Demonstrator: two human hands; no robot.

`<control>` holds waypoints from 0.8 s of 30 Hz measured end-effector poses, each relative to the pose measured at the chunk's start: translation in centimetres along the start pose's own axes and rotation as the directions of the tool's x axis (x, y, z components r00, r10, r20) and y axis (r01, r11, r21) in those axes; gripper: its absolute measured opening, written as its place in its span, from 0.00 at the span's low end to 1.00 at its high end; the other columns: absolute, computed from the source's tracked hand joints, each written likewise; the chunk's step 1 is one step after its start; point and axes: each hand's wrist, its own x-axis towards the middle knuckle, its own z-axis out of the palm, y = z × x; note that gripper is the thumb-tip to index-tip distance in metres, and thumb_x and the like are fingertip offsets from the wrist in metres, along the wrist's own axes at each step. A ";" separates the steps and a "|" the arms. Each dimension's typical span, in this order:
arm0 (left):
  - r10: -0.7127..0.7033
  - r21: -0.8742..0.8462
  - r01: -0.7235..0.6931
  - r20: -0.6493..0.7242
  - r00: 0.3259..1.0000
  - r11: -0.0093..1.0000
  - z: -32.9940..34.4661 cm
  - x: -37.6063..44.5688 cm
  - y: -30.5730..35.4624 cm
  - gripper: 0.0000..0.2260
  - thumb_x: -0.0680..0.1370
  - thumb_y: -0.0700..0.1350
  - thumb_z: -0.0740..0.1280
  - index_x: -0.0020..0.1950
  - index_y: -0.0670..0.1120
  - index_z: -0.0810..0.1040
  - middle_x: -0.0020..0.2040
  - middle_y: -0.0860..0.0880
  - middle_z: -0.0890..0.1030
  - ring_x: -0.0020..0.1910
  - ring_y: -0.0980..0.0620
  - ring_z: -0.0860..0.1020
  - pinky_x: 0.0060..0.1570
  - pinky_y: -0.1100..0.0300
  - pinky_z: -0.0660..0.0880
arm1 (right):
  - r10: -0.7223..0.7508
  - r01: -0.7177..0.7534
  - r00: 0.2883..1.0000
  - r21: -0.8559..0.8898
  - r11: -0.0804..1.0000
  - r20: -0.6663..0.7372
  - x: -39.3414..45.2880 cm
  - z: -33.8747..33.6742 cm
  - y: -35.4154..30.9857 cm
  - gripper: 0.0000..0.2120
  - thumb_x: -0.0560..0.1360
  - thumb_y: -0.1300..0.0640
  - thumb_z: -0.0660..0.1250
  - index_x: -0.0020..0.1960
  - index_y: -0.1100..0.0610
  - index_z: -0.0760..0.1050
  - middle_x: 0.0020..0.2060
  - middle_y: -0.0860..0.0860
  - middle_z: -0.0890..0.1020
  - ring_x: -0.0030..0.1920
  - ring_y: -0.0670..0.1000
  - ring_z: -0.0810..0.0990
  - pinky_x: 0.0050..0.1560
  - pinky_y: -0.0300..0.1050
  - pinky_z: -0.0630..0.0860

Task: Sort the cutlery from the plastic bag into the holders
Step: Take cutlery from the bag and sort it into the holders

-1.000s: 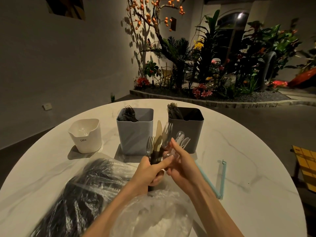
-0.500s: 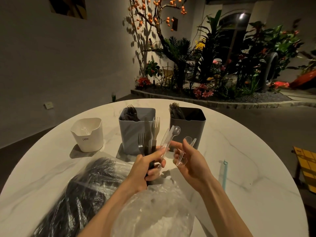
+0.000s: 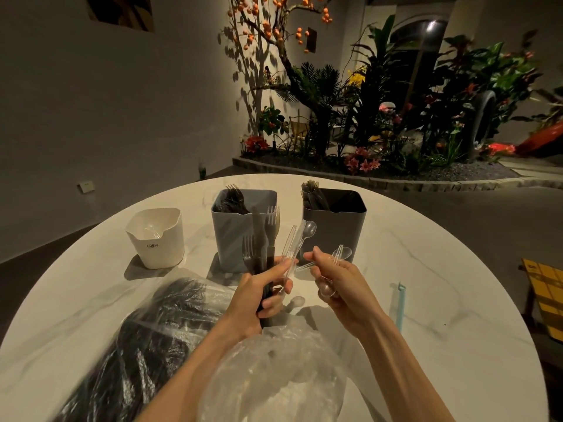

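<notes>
— So, what have your hands got?

— My left hand (image 3: pixel 259 295) is wrapped round a mixed bunch of cutlery (image 3: pixel 264 239), held upright: dark forks, a dark knife and a couple of clear pieces fanning out to the right. My right hand (image 3: pixel 341 281) has its fingers curled round clear spoons (image 3: pixel 333 260); one bowl pokes out above the fingers, another below them. The two hands are near each other but apart.

— And the holders?

— Three stand in a row toward the far edge of the table (image 3: pixel 426 269). The white holder (image 3: pixel 157 239) is nearest the left edge, with something clear inside that I cannot make out. The blue-grey holder (image 3: pixel 234 236) in the middle has dark forks in it. The dark holder (image 3: pixel 338 226) on the right has dark pieces standing in its left part; I cannot tell which kind.

— The bag?

— The plastic bag (image 3: pixel 146 345) lies at the near edge, left of my arms, full of dark cutlery. A second bag of clear plastic (image 3: pixel 274 379) sits under my wrists. A light blue clip (image 3: pixel 399 306) lies toward the right edge.
</notes>
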 end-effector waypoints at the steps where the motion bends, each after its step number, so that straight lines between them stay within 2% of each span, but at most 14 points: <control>1: -0.001 -0.006 0.001 0.001 1.000 1.000 0.0 0.0 0.0 0.26 0.76 0.48 0.71 0.68 0.35 0.73 0.36 0.44 0.75 0.19 0.58 0.63 0.17 0.68 0.59 | 0.008 -0.008 1.000 0.023 1.000 0.001 0.0 0.1 -0.1 0.20 0.80 0.46 0.64 0.52 0.63 0.82 0.31 0.50 0.79 0.25 0.44 0.69 0.26 0.34 0.61; 4: -0.004 -0.015 0.005 0.006 1.000 1.000 -0.2 0.1 0.0 0.25 0.75 0.49 0.73 0.67 0.37 0.74 0.36 0.44 0.75 0.19 0.58 0.63 0.17 0.68 0.59 | 0.045 -0.046 0.999 0.101 0.994 0.017 0.1 0.2 -0.1 0.26 0.81 0.40 0.58 0.54 0.62 0.81 0.32 0.52 0.79 0.25 0.45 0.69 0.26 0.34 0.62; 6: 0.004 -0.021 -0.004 0.009 1.000 1.000 -0.4 0.2 -0.1 0.29 0.74 0.49 0.75 0.69 0.36 0.72 0.36 0.44 0.75 0.19 0.58 0.63 0.17 0.68 0.60 | 0.066 -0.068 0.997 0.083 0.994 0.028 0.1 0.1 0.0 0.28 0.81 0.38 0.56 0.53 0.59 0.84 0.35 0.53 0.81 0.31 0.46 0.75 0.35 0.37 0.69; 8: 0.014 -0.027 -0.014 0.005 1.000 1.000 -0.5 0.3 -0.2 0.29 0.73 0.49 0.75 0.68 0.36 0.72 0.36 0.44 0.75 0.19 0.58 0.63 0.16 0.67 0.59 | 0.065 -0.067 0.997 0.033 0.997 0.037 0.1 0.1 0.1 0.26 0.82 0.41 0.55 0.52 0.58 0.85 0.37 0.54 0.82 0.39 0.48 0.78 0.45 0.42 0.73; 9: 0.019 -0.030 -0.018 0.005 1.000 0.999 -0.5 0.3 -0.2 0.27 0.74 0.49 0.75 0.67 0.37 0.73 0.36 0.44 0.75 0.19 0.57 0.63 0.16 0.67 0.59 | 0.065 -0.066 0.997 0.026 0.997 0.047 0.0 0.1 0.1 0.25 0.83 0.43 0.55 0.53 0.58 0.85 0.36 0.54 0.81 0.39 0.49 0.78 0.45 0.42 0.73; 10: 0.022 -0.034 -0.022 0.006 1.000 0.999 -0.6 0.3 -0.2 0.24 0.75 0.49 0.74 0.65 0.39 0.74 0.36 0.44 0.75 0.19 0.58 0.63 0.16 0.67 0.59 | 0.068 -0.070 0.996 0.035 0.997 0.065 0.0 0.1 0.1 0.23 0.84 0.45 0.56 0.54 0.59 0.84 0.35 0.54 0.80 0.36 0.48 0.76 0.40 0.39 0.72; 12: 0.025 -0.047 -0.024 0.005 1.000 0.999 -0.5 0.2 -0.2 0.16 0.76 0.47 0.72 0.60 0.42 0.76 0.36 0.44 0.75 0.19 0.58 0.63 0.17 0.67 0.59 | 0.077 -0.087 0.991 0.091 0.992 0.110 -0.1 0.0 0.1 0.20 0.84 0.48 0.57 0.58 0.61 0.81 0.32 0.51 0.73 0.29 0.45 0.65 0.28 0.35 0.64; 13: 0.025 -0.051 -0.025 0.001 1.000 0.998 -0.5 0.2 -0.1 0.14 0.76 0.47 0.72 0.58 0.43 0.77 0.36 0.44 0.75 0.19 0.57 0.63 0.17 0.67 0.58 | 0.076 -0.089 0.990 0.103 0.991 0.122 -0.1 0.0 0.1 0.19 0.84 0.49 0.57 0.59 0.61 0.80 0.31 0.50 0.70 0.28 0.45 0.61 0.26 0.35 0.59; 18: 0.023 -0.056 -0.024 -0.013 1.000 0.998 -0.2 0.0 0.0 0.09 0.76 0.47 0.70 0.52 0.45 0.85 0.35 0.44 0.76 0.19 0.58 0.63 0.17 0.67 0.59 | 0.021 -0.023 0.997 0.018 1.000 0.078 0.2 -0.4 0.3 0.13 0.82 0.52 0.62 0.60 0.58 0.79 0.30 0.50 0.72 0.27 0.44 0.62 0.24 0.35 0.58; 21: 0.021 -0.051 -0.022 -0.017 1.000 0.998 -0.3 0.0 0.0 0.07 0.77 0.47 0.70 0.49 0.48 0.86 0.36 0.44 0.75 0.19 0.58 0.63 0.17 0.68 0.58 | 0.032 -0.031 0.999 -0.032 0.999 0.028 -0.1 -0.4 -0.1 0.15 0.78 0.45 0.67 0.53 0.55 0.85 0.35 0.50 0.80 0.28 0.45 0.62 0.26 0.35 0.60; 24: 0.025 -0.065 -0.027 -0.027 0.999 0.998 -0.2 0.0 0.0 0.07 0.76 0.48 0.71 0.50 0.47 0.85 0.36 0.44 0.75 0.19 0.58 0.63 0.17 0.67 0.57 | 0.054 -0.058 0.995 0.038 0.998 0.084 -0.3 -0.5 -0.4 0.26 0.77 0.35 0.62 0.53 0.56 0.86 0.43 0.51 0.85 0.27 0.45 0.61 0.25 0.34 0.58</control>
